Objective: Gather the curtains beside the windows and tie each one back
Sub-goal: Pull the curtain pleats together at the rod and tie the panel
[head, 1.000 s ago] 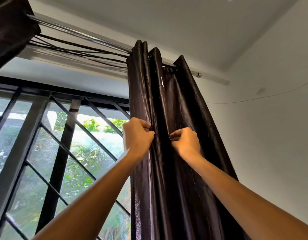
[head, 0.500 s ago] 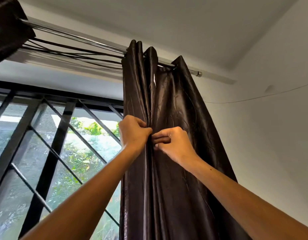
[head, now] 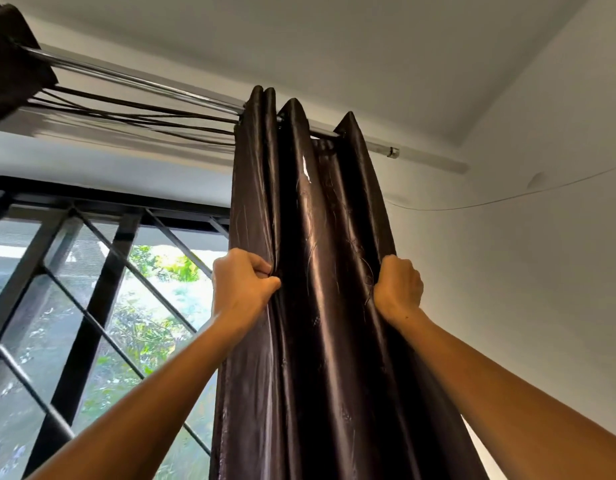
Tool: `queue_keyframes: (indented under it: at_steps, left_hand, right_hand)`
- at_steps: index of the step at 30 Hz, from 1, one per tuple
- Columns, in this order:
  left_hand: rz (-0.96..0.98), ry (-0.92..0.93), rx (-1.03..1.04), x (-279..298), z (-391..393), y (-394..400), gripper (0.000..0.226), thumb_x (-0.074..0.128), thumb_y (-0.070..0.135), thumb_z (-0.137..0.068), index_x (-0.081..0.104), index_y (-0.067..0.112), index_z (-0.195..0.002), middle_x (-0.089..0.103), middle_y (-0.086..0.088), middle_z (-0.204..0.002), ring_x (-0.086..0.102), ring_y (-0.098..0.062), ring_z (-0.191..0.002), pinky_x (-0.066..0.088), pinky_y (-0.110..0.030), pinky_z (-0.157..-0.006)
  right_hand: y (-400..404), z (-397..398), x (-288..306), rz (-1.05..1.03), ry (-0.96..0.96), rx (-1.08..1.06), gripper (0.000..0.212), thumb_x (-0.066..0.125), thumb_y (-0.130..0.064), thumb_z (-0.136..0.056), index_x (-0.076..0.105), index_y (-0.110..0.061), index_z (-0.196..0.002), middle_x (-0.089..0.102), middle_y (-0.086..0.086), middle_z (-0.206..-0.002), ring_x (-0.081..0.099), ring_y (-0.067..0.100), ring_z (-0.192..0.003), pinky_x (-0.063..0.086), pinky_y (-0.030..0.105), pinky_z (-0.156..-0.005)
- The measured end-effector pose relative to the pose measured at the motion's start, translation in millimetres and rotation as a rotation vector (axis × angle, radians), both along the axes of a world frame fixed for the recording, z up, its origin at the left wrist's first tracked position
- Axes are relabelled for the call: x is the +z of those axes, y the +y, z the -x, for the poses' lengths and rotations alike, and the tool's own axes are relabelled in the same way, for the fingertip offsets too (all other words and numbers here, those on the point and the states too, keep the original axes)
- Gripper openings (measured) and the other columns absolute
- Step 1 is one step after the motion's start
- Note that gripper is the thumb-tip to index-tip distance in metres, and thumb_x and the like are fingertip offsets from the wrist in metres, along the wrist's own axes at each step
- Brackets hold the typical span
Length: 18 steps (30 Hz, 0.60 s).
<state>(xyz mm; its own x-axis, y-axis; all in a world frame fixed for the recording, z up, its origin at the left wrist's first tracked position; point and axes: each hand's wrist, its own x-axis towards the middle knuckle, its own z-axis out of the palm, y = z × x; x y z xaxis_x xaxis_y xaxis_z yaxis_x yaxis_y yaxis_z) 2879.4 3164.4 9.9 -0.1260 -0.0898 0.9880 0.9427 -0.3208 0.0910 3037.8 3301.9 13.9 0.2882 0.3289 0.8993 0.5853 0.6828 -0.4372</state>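
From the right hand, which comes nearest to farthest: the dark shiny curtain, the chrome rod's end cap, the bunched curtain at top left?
1. Dark shiny curtain: held by the right hand.
2. Chrome rod's end cap: directly above.
3. Bunched curtain: far upper left.

White wall (head: 542, 271), white ceiling (head: 334, 39); black-barred window (head: 91, 306), daylight, green foliage outside.

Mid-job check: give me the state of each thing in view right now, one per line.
dark curtain: hanging from the rod, bunched into folds, not tied back.
left hand: grips the curtain's window-side folds.
right hand: grips the curtain's wall-side edge.
curtain rod: mounted, bare left of the curtain.
second curtain: bunched at top left.
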Motion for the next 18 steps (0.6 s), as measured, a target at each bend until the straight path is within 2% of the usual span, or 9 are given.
queue_keyframes:
  at_steps: [5, 7, 10, 14, 18]
  left_hand:
    - [0.005, 0.012, -0.007, -0.7, 16.7, -9.4, 0.016, 0.075, 0.000, -0.070, 0.075, 0.000, -0.086, 0.065, -0.006, -0.068, 0.059, -0.013, -0.064, 0.043, -0.018, -0.063]
    - [0.007, 0.002, -0.012, -0.9, 28.3, -17.7, 0.017, 0.074, -0.001, -0.071, 0.075, 0.001, -0.088, 0.065, -0.005, -0.068, 0.062, -0.014, -0.066, 0.044, -0.021, -0.066]
    - [0.007, -0.030, -0.038, 0.5, 54.8, -42.0, 0.016, 0.075, -0.003, -0.068, 0.075, 0.000, -0.084, 0.071, -0.013, -0.073, 0.067, -0.022, -0.070, 0.052, -0.028, -0.070]
    - [-0.003, -0.083, -0.008, 7.1, 101.6, -91.4, 0.017, 0.077, 0.003, -0.063, 0.075, 0.000, -0.080, 0.070, -0.019, -0.071, 0.063, -0.021, -0.062, 0.052, -0.031, -0.065]
    - [-0.027, -0.133, 0.055, 6.6, 145.3, -139.8, 0.021, 0.080, -0.002, -0.064, 0.074, 0.000, -0.084, 0.072, -0.018, -0.080, 0.067, -0.022, -0.075, 0.056, -0.038, -0.079]
  right_hand:
    - [-46.1, 40.3, 10.1, -0.139, -0.002, 0.324, 0.038, 0.061, 0.001, -0.079, 0.070, -0.012, -0.113, 0.071, 0.008, -0.109, 0.064, 0.027, -0.104, 0.052, 0.032, -0.087]
    - [-74.0, 58.7, 23.0, -0.204, -0.001, 0.411, 0.034, 0.061, -0.001, -0.077, 0.072, -0.013, -0.107, 0.072, 0.009, -0.105, 0.065, 0.027, -0.103, 0.052, 0.036, -0.089]
    - [-120.2, 100.2, 42.3, -0.263, -0.019, 0.487, 0.028, 0.064, -0.005, -0.079, 0.074, -0.016, -0.103, 0.072, 0.006, -0.107, 0.064, 0.027, -0.106, 0.050, 0.036, -0.094]
    - [-178.4, 172.2, 48.1, -0.340, -0.153, 0.520, 0.025, 0.061, -0.007, -0.079, 0.075, -0.017, -0.099, 0.071, 0.009, -0.108, 0.062, 0.031, -0.106, 0.051, 0.038, -0.090]
    - [-207.1, 200.1, 58.4, -0.326, -0.246, 0.634, 0.019, 0.062, -0.010, -0.079, 0.076, -0.017, -0.091, 0.073, 0.006, -0.100, 0.066, 0.027, -0.099, 0.054, 0.038, -0.087]
